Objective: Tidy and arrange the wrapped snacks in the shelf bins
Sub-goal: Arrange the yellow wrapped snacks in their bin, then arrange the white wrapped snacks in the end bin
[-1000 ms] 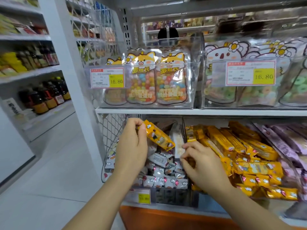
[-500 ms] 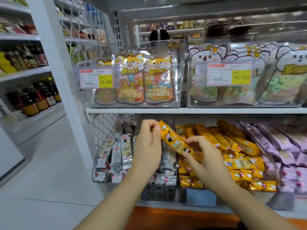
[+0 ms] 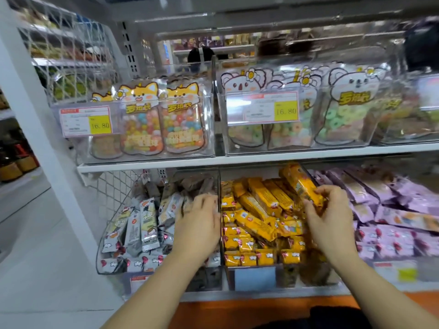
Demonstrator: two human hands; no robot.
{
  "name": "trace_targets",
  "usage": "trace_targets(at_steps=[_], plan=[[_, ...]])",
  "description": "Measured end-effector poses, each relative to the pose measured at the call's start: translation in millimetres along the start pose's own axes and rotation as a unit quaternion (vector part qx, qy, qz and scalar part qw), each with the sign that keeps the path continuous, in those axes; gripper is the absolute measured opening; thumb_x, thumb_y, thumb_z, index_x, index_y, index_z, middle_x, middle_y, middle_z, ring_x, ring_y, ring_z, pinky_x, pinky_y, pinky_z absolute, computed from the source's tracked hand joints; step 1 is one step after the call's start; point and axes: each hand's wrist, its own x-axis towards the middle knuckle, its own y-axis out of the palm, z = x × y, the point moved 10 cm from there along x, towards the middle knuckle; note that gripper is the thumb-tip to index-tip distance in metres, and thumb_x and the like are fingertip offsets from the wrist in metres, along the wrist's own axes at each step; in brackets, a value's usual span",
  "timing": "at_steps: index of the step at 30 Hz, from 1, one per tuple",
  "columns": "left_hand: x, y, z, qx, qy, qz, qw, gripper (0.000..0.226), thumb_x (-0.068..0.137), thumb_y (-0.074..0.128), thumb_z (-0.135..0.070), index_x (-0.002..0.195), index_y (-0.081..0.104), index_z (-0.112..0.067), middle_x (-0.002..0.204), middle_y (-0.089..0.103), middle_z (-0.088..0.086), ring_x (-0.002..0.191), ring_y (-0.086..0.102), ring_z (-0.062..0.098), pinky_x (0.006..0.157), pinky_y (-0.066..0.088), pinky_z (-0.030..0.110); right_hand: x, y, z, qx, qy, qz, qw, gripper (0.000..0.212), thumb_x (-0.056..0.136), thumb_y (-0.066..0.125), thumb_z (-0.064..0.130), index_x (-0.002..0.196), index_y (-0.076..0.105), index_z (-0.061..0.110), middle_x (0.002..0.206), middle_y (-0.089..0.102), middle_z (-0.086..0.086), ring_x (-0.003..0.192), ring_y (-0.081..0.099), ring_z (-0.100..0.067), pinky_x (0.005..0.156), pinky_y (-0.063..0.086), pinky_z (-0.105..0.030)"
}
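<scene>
My right hand (image 3: pixel 329 217) pinches one yellow wrapped snack bar (image 3: pixel 299 182) and holds it tilted above the right side of the clear middle bin (image 3: pixel 256 277), which is full of yellow bars (image 3: pixel 255 217). Fingers extended, my left hand (image 3: pixel 199 225) reaches into the clear left bin (image 3: pixel 104 255) and touches the grey and silver wrapped snacks (image 3: pixel 142 224) beside the divider. I see nothing held in that hand. A third bin on the right holds purple wrapped snacks (image 3: pixel 394 210).
The shelf above (image 3: pixel 147 163) carries clear bins of candy pouches (image 3: pixel 164 122) with price tags (image 3: pixel 86 121). A white upright post (image 3: pixel 35 110) and wire mesh (image 3: pixel 111 186) bound the left side. An aisle floor (image 3: pixel 35 257) and shelves of bottles (image 3: pixel 14 162) lie further left.
The yellow bar went from my left hand to my right hand and moved right over the yellow bin. My left hand dropped into the grey snack bin. The view shifted right.
</scene>
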Motion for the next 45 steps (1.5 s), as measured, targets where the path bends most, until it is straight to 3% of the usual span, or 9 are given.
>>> trace_targets(at_steps=[5,11,16,23,27,31,39,42,45], plan=[[-1,16,5,0.056,-0.015,0.059,0.997,0.047,0.102,0.020,-0.036,0.148,0.020,-0.028,0.157,0.016,-0.003,0.134,0.039,0.018,0.115,0.007,0.049,1,18,-5,-0.068,0.008,0.055,0.996,0.023,0.087,0.063,0.010,0.109,0.055,0.010,0.116,0.044,-0.007,0.090,0.039,-0.009,0.075,0.029,-0.021],[-3,20,8,0.109,0.019,0.100,0.989,0.042,0.103,0.023,-0.032,0.143,0.035,-0.028,0.150,0.032,-0.003,0.131,0.042,0.014,0.115,0.001,0.049,-9,26,33,-0.044,-0.055,0.054,0.996,0.021,0.086,0.064,0.014,0.106,0.058,0.017,0.114,0.047,0.001,0.091,0.047,-0.013,0.072,0.035,-0.012],[-9,22,9,0.132,0.041,0.120,0.983,0.042,0.103,0.025,-0.035,0.143,0.036,-0.028,0.149,0.037,-0.002,0.138,0.031,0.016,0.114,-0.006,0.052,-22,56,86,-0.023,-0.129,0.093,0.987,0.016,0.085,0.064,0.016,0.100,0.061,0.023,0.101,0.047,0.013,0.092,0.051,-0.011,0.079,0.045,-0.032],[8,-20,22,0.120,0.065,0.034,0.990,0.035,0.101,0.032,-0.033,0.130,0.051,-0.035,0.133,0.051,-0.012,0.125,0.042,0.014,0.114,0.010,0.043,-23,115,110,-0.095,-0.158,0.208,0.961,0.019,0.092,0.055,0.028,0.110,0.061,0.031,0.112,0.056,0.015,0.111,0.047,-0.007,0.097,0.028,-0.028],[46,-7,29,0.104,0.074,0.097,0.987,0.034,0.100,0.037,-0.029,0.130,0.052,-0.034,0.129,0.056,0.001,0.118,0.051,0.024,0.104,0.032,0.045,-14,139,103,-0.117,-0.131,0.245,0.953,0.025,0.092,0.055,0.028,0.116,0.061,0.030,0.121,0.060,0.010,0.118,0.048,-0.011,0.102,0.030,-0.031],[85,15,24,0.036,0.094,0.151,0.983,0.032,0.099,0.041,-0.024,0.125,0.059,-0.026,0.127,0.054,0.007,0.109,0.055,0.027,0.090,0.047,0.034,-3,153,96,-0.062,-0.098,0.270,0.956,0.027,0.090,0.059,0.019,0.117,0.064,0.021,0.116,0.065,0.006,0.111,0.056,-0.010,0.087,0.033,-0.012],[114,31,28,0.030,0.056,0.173,0.983,0.024,0.086,0.058,-0.020,0.108,0.068,-0.022,0.115,0.064,0.006,0.101,0.061,0.026,0.085,0.051,0.032,6,164,86,-0.144,-0.103,0.249,0.952,0.026,0.086,0.060,0.039,0.111,0.064,0.034,0.102,0.068,0.008,0.093,0.059,-0.016,0.093,0.044,-0.039],[114,33,40,0.030,0.034,0.182,0.982,0.031,0.092,0.050,-0.018,0.118,0.065,-0.026,0.128,0.059,0.004,0.109,0.058,0.025,0.093,0.048,0.032,2,168,86,-0.141,-0.118,0.244,0.952,0.027,0.086,0.060,0.039,0.112,0.063,0.035,0.114,0.064,0.013,0.110,0.055,-0.016,0.099,0.040,-0.044],[117,43,54,0.056,0.005,0.193,0.980,0.036,0.096,0.043,-0.020,0.127,0.059,-0.030,0.136,0.050,0.004,0.116,0.053,0.027,0.096,0.045,0.034,1,171,86,-0.123,-0.118,0.252,0.953,0.026,0.086,0.061,0.038,0.113,0.062,0.035,0.114,0.063,0.014,0.101,0.056,-0.010,0.097,0.042,-0.043]])
